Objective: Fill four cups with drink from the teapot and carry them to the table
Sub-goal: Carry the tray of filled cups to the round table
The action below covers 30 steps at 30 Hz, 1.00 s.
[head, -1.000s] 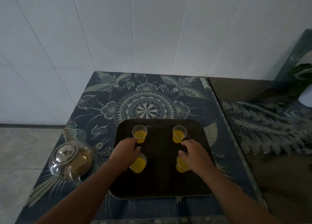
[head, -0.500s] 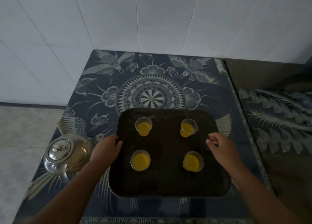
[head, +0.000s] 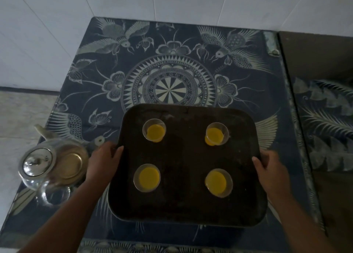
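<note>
White wall panels (head: 114,1) back a patterned desk (head: 172,88). Four filled cups (head: 147,177) are spaced apart on a dark tray (head: 187,210), gripped at both side rims by left hand (head: 104,163) and right hand (head: 271,169), fingers (head: 256,160) clamped on its edges, presumably for level carrying; the teapot (head: 47,167) stands alongside.

Four clear cups (head: 154,130) of yellow drink stand upright, two by two, on the dark tray (head: 187,157) — the lidded glass teapot (head: 51,167) sits at nine o'clock.
</note>
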{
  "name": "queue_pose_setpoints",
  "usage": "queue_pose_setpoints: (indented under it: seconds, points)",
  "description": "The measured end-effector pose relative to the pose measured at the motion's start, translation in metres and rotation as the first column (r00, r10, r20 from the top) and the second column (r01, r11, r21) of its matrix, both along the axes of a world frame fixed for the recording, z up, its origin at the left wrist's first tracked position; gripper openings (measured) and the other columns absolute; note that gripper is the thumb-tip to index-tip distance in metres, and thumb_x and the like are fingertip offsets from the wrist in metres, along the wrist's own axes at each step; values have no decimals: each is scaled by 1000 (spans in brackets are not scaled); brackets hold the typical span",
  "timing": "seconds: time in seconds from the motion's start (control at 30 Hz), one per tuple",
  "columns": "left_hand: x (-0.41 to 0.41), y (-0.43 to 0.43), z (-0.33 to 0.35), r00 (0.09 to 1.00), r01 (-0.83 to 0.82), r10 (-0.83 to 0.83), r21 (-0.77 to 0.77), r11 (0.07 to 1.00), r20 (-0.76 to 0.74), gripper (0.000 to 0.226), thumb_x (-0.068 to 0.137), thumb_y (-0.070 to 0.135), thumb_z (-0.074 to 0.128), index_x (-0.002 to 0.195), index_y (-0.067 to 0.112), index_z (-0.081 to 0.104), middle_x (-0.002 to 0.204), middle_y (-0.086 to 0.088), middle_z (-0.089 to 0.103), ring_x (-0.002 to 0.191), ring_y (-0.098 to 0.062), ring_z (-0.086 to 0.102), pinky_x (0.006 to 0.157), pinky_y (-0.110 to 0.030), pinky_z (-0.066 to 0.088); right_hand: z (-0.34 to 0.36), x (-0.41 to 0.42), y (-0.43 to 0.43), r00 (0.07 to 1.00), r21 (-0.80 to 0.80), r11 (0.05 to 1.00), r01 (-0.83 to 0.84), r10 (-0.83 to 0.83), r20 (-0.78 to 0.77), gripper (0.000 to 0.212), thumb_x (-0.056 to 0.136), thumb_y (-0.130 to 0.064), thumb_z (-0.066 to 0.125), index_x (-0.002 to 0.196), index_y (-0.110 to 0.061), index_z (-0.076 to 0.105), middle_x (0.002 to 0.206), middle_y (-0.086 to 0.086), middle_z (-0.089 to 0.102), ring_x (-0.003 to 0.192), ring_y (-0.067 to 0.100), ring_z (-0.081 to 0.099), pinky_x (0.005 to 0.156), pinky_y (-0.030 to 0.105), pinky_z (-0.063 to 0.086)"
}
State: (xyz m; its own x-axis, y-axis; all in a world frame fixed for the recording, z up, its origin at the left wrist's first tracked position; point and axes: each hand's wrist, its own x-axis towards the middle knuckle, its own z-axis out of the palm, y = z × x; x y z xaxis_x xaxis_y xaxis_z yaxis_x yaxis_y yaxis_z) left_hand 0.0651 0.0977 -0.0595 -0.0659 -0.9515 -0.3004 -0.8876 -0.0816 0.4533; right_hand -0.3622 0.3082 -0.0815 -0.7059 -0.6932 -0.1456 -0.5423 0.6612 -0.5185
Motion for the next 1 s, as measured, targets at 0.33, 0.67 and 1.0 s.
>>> queue_pose_setpoints:
  seconds: [0.33, 0.67, 1.0]
  points:
    - [-12, 8, -12, 995, -47, 53, -68, 997, 88, 30, 103, 48, 51, 94, 19, 54, 71, 0, 62, 65, -21, 63, 61, -42, 55, -12, 2, -5, 968, 83, 995, -56, 74, -239, 36, 101, -43, 44, 81, -15, 51, 59, -1, 49, 48, 18, 44, 45, 25, 27]
    - [-11, 4, -23, 989, 6, 9, -102, 995, 149, 35, 107, 39, 47, 86, 12, 52, 64, -4, 56, 61, -32, 60, 63, -44, 49, -18, -1, -9, 947, 88, 994, -61, 86, -311, 35, 102, -36, 46, 75, -13, 48, 56, 4, 48, 45, 21, 43, 45, 27, 28]
    - [-7, 2, -22, 997, -34, 41, -109, 993, 67, 35, 106, 36, 51, 83, 10, 53, 64, -8, 59, 62, -33, 60, 62, -46, 50, -17, -2, -10, 955, 46, 996, -70, 81, -284, 33, 102, -35, 47, 74, -17, 46, 55, -2, 46, 45, 11, 41, 44, 22, 24]
